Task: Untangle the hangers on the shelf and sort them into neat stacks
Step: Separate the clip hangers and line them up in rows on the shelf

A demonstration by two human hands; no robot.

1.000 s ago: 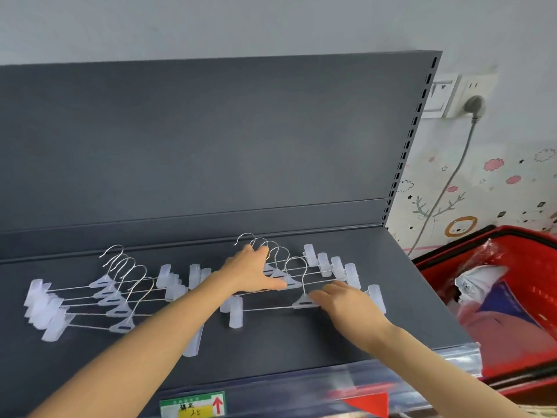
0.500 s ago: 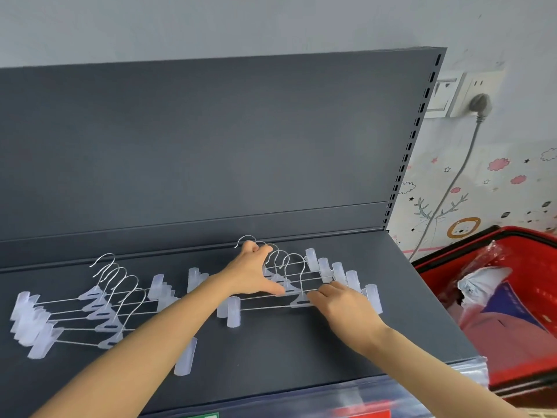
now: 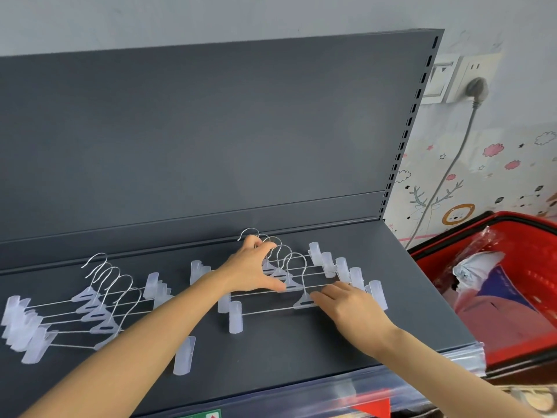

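Shelf (image 3: 301, 351): dark, bare along its front edge and far right end.
Right stack of hangers (image 3: 304, 274): lay mid-shelf, hooks toward the back panel (image 3: 211, 131).
Left stack of hangers (image 3: 99, 306): well apart, at the shelf's left end.
Left hand (image 3: 250, 270): fingers and thumb pinched around the right stack's hooks.
Right hand (image 3: 352, 309): fingers flat, pressed on the front hanger's bar.
Red basket (image 3: 512, 285): stood just beside the shelf's right edge.

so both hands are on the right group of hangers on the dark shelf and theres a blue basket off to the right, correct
Not quite: the basket is red, not blue, as the head view shows. The rest holds: the left hand and right hand are both on the right group of hangers on the dark shelf, and the basket sits off to the right.
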